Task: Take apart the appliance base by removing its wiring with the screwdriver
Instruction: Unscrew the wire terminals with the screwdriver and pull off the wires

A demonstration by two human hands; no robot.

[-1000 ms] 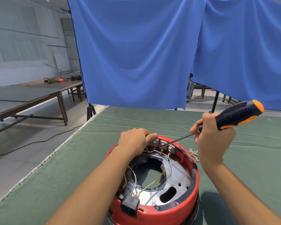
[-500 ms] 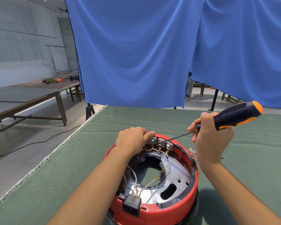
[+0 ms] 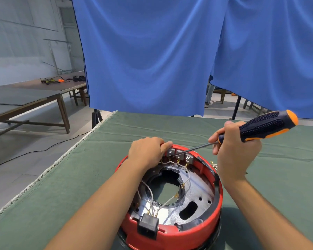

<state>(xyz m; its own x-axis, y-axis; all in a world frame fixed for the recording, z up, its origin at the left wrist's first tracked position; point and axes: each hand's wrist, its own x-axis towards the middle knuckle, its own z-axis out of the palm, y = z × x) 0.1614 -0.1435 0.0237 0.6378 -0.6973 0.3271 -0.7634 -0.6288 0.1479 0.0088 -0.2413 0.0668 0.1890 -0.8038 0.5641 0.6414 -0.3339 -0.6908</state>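
Red base (image 3: pixel 170 233) sits on the green cloth (image 3: pixel 61 186), open side up, at 6 o'clock in view. Black socket (image 3: pixel 148 225) on its near rim, w/ white wires (image 3: pixel 150 195) running up from it across the grey inner plate (image 3: pixel 197 188), around the central hole. At the base's far rim, 12 o'clock, a row of small grey switches (image 3: pixel 179 154) w/ brass terminals below.

L hand (image 3: pixel 146 152) rests on the far-left rim, fingers curled over the edge beside the leftmost switch; can't tell if it pinches a wire there. R hand (image 3: pixel 235 147) at 2 o'clock from the base, fingers wrapped round the screwdriver (image 3: pixel 266 126), black/orange handle pointing up-right. Shaft slants down-left, tip at the switches, just beside L fingertips. A few loose wire ends (image 3: pixel 213 164) lie on the cloth just outside the rim, by the R wrist.

Farther: blue curtain (image 3: pixel 152 60) hangs at 12. At 10 o'clock, brown tables (image 3: pixel 34 101) w/ tools and cables on the far one.
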